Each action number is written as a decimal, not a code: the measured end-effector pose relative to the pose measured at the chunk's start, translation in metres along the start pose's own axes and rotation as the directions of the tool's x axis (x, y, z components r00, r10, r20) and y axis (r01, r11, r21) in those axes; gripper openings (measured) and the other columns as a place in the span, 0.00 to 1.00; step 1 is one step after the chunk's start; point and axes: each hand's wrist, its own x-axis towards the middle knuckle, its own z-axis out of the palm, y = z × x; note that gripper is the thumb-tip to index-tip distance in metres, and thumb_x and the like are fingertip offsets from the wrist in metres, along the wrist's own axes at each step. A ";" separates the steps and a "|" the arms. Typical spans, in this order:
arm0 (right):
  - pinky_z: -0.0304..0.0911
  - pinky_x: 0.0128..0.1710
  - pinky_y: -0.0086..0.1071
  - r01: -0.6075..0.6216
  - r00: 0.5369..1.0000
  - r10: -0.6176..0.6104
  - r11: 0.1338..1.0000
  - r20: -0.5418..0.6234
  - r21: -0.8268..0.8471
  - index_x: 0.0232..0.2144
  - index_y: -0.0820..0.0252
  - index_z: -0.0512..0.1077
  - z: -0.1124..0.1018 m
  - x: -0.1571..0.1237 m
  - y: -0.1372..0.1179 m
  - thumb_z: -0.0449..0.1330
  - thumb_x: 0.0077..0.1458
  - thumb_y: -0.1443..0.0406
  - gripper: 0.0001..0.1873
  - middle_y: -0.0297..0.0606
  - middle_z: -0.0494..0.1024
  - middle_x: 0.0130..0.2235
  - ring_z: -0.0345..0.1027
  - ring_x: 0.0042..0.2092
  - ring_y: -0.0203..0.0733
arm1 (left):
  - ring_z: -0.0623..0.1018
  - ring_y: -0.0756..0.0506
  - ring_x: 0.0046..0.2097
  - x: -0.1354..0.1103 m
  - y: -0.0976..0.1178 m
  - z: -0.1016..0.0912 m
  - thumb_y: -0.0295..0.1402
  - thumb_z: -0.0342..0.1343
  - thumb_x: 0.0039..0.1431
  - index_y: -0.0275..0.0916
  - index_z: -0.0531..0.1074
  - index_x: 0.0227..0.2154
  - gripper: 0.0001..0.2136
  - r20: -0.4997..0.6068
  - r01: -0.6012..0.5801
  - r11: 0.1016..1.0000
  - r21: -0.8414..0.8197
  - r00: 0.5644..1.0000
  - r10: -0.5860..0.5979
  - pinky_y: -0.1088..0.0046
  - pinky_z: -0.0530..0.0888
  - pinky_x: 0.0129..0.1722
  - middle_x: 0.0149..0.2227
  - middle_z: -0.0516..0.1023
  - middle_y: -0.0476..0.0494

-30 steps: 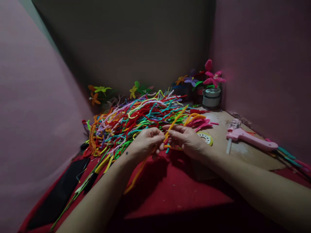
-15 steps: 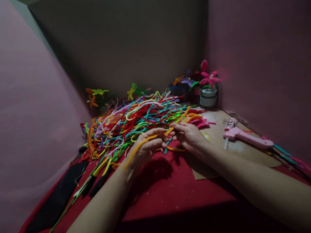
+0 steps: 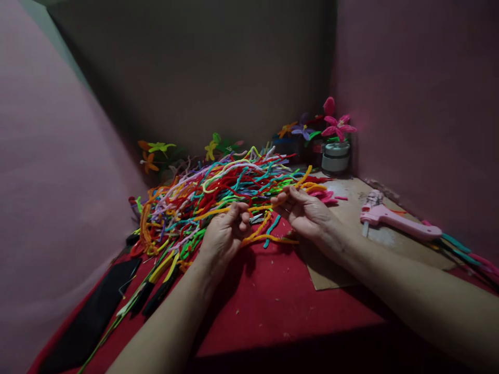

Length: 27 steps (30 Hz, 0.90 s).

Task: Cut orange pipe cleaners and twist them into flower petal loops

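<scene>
An orange pipe cleaner (image 3: 260, 208) stretches between my two hands above the red cloth. My left hand (image 3: 228, 228) pinches it between thumb and curled fingers, and one end sticks out to the left over the heap. My right hand (image 3: 306, 210) grips it between thumb and fingertips, its other end rising toward the upper right. Just behind my hands lies a big tangled heap of coloured pipe cleaners (image 3: 234, 179). Below the held strand, more orange pipe cleaners (image 3: 268, 239) and a short teal piece (image 3: 272, 231) rest on the cloth.
A pink glue gun (image 3: 397, 218) lies on a cardboard sheet (image 3: 339, 270) at the right. Pipe-cleaner flowers (image 3: 338, 126) stand at the back, some in a jar (image 3: 335, 158). At the left are a black flat object (image 3: 93, 311) and yellow-and-black tool handles (image 3: 161, 285).
My hands have moved apart along the orange pipe cleaner. My left hand has turned over, and the strand's left end has swung up from my wrist to point across the heap.
</scene>
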 end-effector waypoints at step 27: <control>0.63 0.37 0.34 0.002 0.987 0.054 0.937 0.150 -0.348 0.30 0.64 0.71 0.005 -0.012 0.013 0.62 0.43 0.68 0.08 0.36 0.74 0.27 0.69 0.30 0.36 | 0.70 0.53 0.22 -0.021 -0.001 0.028 0.34 0.57 0.48 0.33 0.70 0.29 0.08 -0.015 -0.087 0.894 0.439 0.994 0.104 0.79 0.67 0.20 0.24 0.72 0.47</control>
